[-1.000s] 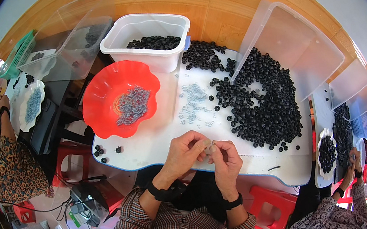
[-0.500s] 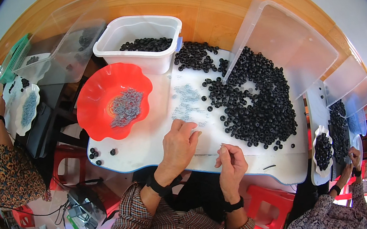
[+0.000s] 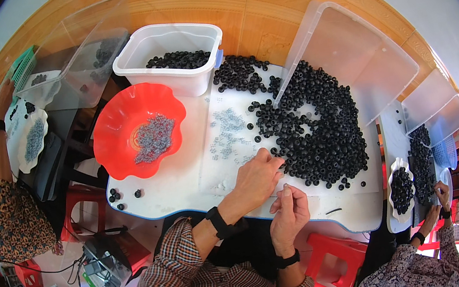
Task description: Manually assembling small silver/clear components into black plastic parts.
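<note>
My left hand [image 3: 256, 182] is at the near left edge of a large pile of small black ring-shaped parts [image 3: 321, 130]. Its fingers are drawn together at the pile's edge, and what they hold, if anything, is hidden. Just below and to the right, my right hand [image 3: 289, 217] is raised over the table's front edge, thumb and forefinger pinched. Whatever lies in that pinch is too small to make out. Beyond my left hand, small clear bluish pieces [image 3: 225, 135] are scattered on the white tabletop. More of these pieces [image 3: 155, 137] lie heaped in a red wavy-rimmed bowl [image 3: 109, 125].
A white tub [image 3: 171, 80] holding black parts stands at the back. A clear plastic bin [image 3: 351, 50] leans over the pile. A few black parts [image 3: 121, 206] sit at the table's left corner. Co-workers sit on both sides; a red stool [image 3: 340, 263] stands below right.
My left hand has moved right, from beside the clear pieces to the black pile's edge. My right hand has stayed nearly in place. The co-worker at left has reached forward.
</note>
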The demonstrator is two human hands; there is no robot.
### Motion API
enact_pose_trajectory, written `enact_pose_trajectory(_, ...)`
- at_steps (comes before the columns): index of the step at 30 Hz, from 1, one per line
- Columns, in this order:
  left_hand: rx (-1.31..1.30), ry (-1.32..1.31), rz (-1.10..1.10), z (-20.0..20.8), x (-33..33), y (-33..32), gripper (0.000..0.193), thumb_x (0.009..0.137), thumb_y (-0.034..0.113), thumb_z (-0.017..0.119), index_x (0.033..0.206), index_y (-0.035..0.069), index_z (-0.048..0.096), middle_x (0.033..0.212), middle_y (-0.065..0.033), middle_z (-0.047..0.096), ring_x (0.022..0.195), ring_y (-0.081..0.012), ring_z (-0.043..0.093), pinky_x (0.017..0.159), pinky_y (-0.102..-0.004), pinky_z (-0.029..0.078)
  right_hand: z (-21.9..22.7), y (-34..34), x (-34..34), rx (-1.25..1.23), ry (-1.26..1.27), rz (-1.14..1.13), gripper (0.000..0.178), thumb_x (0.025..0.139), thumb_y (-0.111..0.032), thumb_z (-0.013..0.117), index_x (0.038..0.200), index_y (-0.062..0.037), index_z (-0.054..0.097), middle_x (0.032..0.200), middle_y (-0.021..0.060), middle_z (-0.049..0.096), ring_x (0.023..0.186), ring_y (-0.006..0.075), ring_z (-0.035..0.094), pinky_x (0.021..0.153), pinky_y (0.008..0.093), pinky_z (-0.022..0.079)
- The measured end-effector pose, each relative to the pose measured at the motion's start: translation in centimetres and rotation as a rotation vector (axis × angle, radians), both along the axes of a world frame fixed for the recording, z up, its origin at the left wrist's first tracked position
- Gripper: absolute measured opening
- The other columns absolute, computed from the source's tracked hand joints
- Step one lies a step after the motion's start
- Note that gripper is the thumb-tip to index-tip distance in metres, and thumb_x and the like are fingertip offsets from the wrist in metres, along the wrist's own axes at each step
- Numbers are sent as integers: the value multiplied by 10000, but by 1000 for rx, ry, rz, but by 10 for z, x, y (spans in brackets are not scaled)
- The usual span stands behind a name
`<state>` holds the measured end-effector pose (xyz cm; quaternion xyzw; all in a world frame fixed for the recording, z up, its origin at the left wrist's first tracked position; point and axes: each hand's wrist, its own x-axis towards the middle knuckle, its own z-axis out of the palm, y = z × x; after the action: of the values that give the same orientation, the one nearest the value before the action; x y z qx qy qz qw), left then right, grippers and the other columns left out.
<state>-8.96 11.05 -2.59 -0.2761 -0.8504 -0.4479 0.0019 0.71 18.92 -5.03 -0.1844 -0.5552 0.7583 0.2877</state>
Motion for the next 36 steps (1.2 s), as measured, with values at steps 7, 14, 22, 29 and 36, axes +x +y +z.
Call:
enact_pose_trajectory(7, -62, -42, 54, 2, 1, 3, 176, 823, 153, 677, 984, 91, 642, 919, -101, 567, 755, -314, 609, 650, -413, 495, -2, 0, 0, 19, 22, 7, 134, 963, -96, 570, 1031, 17, 594, 826, 62, 619, 570, 73, 506, 493, 205, 408)
enact_pose_trajectory(14, 492, -580, -13, 5, 3, -21, 174, 890, 72, 640, 1056, 25, 654, 925, -90, 682, 738, -162, 666, 665, -284, 552, -2, 1, 1, 17, 20, 24, 122, 958, -68, 567, 1031, 24, 599, 849, 69, 613, 587, 69, 514, 511, 205, 429)
enact_pose_trajectory(22, 870, -976, -95, 10, 14, -56, 225, 979, 59, 527, 1163, -43, 608, 985, -140, 679, 758, -145, 665, 692, -278, 576, 2, -2, 1, 75, -8, 46, 124, 950, -63, 583, 1035, 23, 606, 841, 64, 620, 593, 62, 510, 512, 199, 419)
enact_pose_trajectory(29, 971, -1050, -109, 1, 24, -68, 241, 999, 73, 493, 1185, -48, 586, 1012, -154, 674, 782, -166, 666, 704, -297, 575, 20, -12, 3, 143, -33, 151, 111, 915, -12, 617, 1013, 34, 634, 854, 48, 600, 616, 63, 516, 530, 189, 420)
enact_pose_trajectory(36, 956, -1008, -110, 3, 28, -71, 231, 998, 60, 489, 1172, -46, 596, 970, -118, 669, 776, -144, 654, 714, -285, 568, 24, -16, 1, 239, -16, 231, 117, 892, 22, 642, 1009, 21, 645, 901, 36, 582, 650, 58, 522, 554, 184, 424)
